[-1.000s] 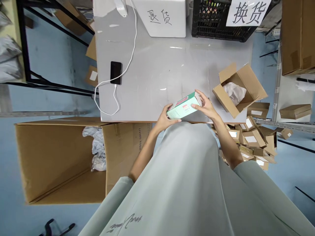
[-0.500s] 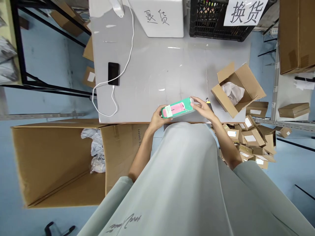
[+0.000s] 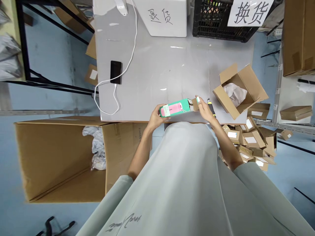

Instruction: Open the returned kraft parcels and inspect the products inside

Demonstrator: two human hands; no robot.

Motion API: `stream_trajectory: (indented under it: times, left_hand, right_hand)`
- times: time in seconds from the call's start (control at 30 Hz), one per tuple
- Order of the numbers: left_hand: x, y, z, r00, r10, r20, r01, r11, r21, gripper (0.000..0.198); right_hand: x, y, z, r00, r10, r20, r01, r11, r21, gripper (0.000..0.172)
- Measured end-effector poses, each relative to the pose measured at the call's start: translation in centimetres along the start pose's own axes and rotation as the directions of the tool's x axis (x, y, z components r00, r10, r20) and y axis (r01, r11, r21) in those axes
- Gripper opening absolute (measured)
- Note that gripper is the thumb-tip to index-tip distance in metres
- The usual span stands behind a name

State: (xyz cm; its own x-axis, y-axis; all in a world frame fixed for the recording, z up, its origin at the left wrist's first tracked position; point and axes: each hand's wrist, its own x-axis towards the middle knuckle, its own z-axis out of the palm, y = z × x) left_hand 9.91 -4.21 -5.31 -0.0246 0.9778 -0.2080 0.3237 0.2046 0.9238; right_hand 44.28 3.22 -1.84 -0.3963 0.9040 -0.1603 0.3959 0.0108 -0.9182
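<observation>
A slim green box (image 3: 185, 104) with a pink picture on its face lies just above the table's near edge. My left hand (image 3: 155, 118) is closed round its left end. At the right end the box stands open, and a brown cardboard piece (image 3: 195, 104) sticks out of it; whether it is a flap or an inner tray, I cannot tell. My right hand (image 3: 204, 109) pinches the outer end of that piece, where a small white and green patch shows. A black and yellow cutter (image 3: 211, 107) lies just beyond my right hand.
An open carton (image 3: 253, 88) with white wrapping stands at right. A phone (image 3: 115, 72) and white cable lie left. A white bin (image 3: 169, 29) and black crate (image 3: 219, 31) stand at the back. A large open box (image 3: 59, 157) and piled small cartons (image 3: 251, 139) flank me below.
My right hand has moved slightly right from the green box's end. That end has opened, and the brown cardboard piece now shows between box and fingers. The view has shifted a little.
</observation>
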Motion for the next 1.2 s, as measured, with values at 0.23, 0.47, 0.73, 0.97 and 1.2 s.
stream_trajectory:
  times: [0.23,0.47,0.73,0.97,1.2]
  left_hand:
    - [0.0,-1.1,-0.2,0.999,-0.019,-0.037,0.016,0.996,-0.089,0.089]
    - [0.6,-0.8,0.4,0.998,-0.049,-0.039,0.046,0.996,-0.071,0.092]
    - [0.3,0.0,0.8,0.998,-0.052,-0.034,0.048,0.993,-0.11,0.093]
    - [0.1,-0.1,0.4,0.999,-0.042,-0.008,0.041,0.997,-0.07,0.089]
    - [-0.5,0.6,-0.4,0.998,-0.061,0.0,0.061,0.995,-0.084,0.086]
  right_hand:
    - [0.8,0.4,-0.7,0.988,-0.049,-0.146,0.021,0.983,-0.185,0.074]
    - [0.2,-1.6,0.3,0.975,-0.21,-0.078,0.183,0.948,-0.259,0.034]
    - [-1.1,-3.8,-0.4,0.983,-0.138,-0.121,0.133,0.99,-0.053,0.037]
    - [-0.8,-3.2,0.2,0.998,-0.064,-0.022,0.064,0.998,0.024,0.054]
    - [-0.2,-3.4,-0.4,0.991,-0.124,0.051,0.123,0.992,0.014,0.053]
